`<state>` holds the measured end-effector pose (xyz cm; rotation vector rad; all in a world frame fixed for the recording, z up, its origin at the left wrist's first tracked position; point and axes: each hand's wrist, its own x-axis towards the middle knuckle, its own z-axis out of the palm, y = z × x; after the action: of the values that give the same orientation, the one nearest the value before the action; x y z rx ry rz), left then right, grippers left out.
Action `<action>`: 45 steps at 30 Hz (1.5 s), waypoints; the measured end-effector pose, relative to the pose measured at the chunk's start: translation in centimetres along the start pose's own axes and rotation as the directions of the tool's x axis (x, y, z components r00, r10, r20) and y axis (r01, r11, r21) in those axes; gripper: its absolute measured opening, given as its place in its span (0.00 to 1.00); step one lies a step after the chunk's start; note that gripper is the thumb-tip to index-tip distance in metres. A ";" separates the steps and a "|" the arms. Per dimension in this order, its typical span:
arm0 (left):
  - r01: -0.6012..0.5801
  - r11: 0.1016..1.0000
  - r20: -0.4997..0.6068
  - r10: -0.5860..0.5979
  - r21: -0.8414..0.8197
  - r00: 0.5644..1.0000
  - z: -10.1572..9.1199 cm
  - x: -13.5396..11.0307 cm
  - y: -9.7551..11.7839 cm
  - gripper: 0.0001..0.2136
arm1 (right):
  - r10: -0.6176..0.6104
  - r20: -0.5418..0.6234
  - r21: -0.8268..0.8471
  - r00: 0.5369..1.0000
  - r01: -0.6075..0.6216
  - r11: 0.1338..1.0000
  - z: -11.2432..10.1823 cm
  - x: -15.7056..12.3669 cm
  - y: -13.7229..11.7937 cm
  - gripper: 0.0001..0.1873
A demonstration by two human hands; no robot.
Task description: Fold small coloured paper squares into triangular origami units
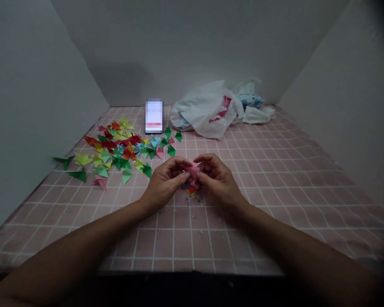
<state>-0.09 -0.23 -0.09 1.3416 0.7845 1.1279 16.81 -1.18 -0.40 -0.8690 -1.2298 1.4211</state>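
Between my two hands is a small pink piece of folded paper [194,168], held just above the table. My left hand [170,177] pinches its left side between thumb and fingers. On the other side, my right hand [216,177] grips it with the thumb in front and the fingers curled behind. Partly hidden below the hands lie coloured paper pieces [191,191] in blue, orange and yellow. To the left spreads a pile of folded paper cranes [121,143] in green, yellow, red, pink and light blue.
A phone [154,116] with a lit, blurred screen stands upright near the back wall. Right of it lies a crumpled white plastic bag [208,108], with another bag [251,100] beside it. A pink checked cloth [275,170] covers the table, which walls enclose on three sides.
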 end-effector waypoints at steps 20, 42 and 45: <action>-0.266 0.820 -0.056 0.340 0.506 0.939 -0.1 -0.5 -0.2 0.03 | -0.395 0.008 -0.499 0.918 0.346 0.795 0.0 -0.4 -0.5 0.05; -0.326 0.803 -0.044 0.399 0.500 0.916 0.2 -0.7 0.2 0.03 | -0.102 -0.124 -0.142 0.987 0.084 0.986 0.6 -0.7 -0.5 0.06; -0.337 0.803 -0.033 0.404 0.491 0.914 0.4 -0.8 0.2 0.03 | -0.078 -0.131 -0.143 0.988 0.059 0.988 0.7 -0.7 -0.6 0.07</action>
<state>-0.01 -1.10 0.04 1.9131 0.9677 1.4028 16.43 -2.08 0.30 -0.9925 -1.2527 1.2121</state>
